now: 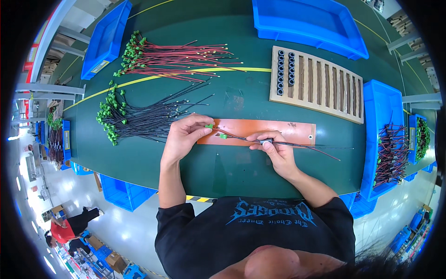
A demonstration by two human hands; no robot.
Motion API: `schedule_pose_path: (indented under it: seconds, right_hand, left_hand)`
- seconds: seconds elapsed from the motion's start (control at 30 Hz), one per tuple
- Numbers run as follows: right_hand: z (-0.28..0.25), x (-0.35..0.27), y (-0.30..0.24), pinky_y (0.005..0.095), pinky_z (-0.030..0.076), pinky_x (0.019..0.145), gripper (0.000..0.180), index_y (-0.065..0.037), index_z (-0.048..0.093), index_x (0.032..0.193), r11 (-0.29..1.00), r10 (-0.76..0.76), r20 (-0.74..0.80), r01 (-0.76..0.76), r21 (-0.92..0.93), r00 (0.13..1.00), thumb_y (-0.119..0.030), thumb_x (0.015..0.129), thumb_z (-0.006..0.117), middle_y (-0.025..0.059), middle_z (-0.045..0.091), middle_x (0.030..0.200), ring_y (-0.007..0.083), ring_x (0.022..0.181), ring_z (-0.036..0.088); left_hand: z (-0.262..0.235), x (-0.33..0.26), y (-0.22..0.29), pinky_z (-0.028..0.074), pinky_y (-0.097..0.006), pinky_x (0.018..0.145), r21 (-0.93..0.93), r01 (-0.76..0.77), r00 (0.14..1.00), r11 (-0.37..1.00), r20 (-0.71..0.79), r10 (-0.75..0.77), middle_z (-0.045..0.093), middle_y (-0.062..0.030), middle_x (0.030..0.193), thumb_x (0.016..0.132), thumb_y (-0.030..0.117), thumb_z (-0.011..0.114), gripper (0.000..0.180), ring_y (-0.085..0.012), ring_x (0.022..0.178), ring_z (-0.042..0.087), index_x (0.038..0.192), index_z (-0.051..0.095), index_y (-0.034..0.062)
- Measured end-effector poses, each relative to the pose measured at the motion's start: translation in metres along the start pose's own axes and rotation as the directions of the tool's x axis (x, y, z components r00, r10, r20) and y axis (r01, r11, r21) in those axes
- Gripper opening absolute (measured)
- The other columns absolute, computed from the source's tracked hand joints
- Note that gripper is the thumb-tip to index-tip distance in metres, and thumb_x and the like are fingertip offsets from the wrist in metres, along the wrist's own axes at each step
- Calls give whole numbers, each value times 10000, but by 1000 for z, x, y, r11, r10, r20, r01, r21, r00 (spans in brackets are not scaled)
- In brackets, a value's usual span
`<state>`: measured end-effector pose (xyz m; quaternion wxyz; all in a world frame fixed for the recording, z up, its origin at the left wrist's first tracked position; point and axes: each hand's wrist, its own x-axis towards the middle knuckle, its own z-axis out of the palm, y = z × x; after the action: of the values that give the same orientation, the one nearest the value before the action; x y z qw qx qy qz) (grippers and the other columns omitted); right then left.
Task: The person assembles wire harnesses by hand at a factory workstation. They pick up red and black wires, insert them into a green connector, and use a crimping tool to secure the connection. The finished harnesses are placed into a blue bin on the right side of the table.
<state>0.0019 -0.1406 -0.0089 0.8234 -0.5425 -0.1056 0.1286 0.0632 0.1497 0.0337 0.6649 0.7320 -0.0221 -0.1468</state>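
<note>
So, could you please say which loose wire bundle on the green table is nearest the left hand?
The bundle of thin black wires, spread beside the left hand; the bundle of red wires lies farther away.

Head-worn fisheye view, looking down, near above green table (237, 179)

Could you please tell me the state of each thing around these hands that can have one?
Left hand: closed, pinching a green connector.
Right hand: closed on a dark piece, wires extending either side.
Red wires: loose, fanned out.
Black wires: loose, fanned out.
Slotted board: dark rings in its two leftmost slots.
Right-side blue bin: holding red-and-black wire bundles.
Orange sheet: lying flat.
</note>
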Motion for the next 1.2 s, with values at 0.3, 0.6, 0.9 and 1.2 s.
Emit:
schedule_pose_path:
  seconds: [0.3,0.6,0.9,1.2]
  right_hand:
    - [-4,0,-2,385,534,992,197,-19,524,1261,999,-39,-14,40,5,999,-110,1097,464,193,635,1285,253,1238,608]
    - [0,0,-1,393,526,1006,202,-18,528,1262,994,-43,-13,44,95,999,-121,1094,480,193,626,1307,266,1287,583]
    - [-3,-1,0,450,525,1044,200,-24,513,1241,993,-73,5,73,-94,997,-159,1104,458,209,583,1345,331,1284,590]
    - [0,0,0,421,553,1008,218,-45,471,1283,1000,-12,0,12,19,1000,-177,1119,413,205,564,1360,366,1255,627]
  left_hand:
    - [3,2,-8,578,-299,878,157,-55,998,986,-10,57,729,-125,1064,881,-74,721,156,-187,976,703,1027,764,-39]
    - [2,0,-11,576,-332,923,-19,-123,992,992,2,123,682,-99,1023,815,-181,713,432,-197,1005,686,1219,653,-42]
    - [10,2,-6,562,-327,912,91,-151,987,984,-40,155,684,-79,947,790,-202,700,661,-178,961,680,1401,545,-4]
    - [12,1,-3,548,-328,880,283,-112,991,953,-38,127,700,-77,965,770,-181,708,670,-170,949,676,1391,577,34]
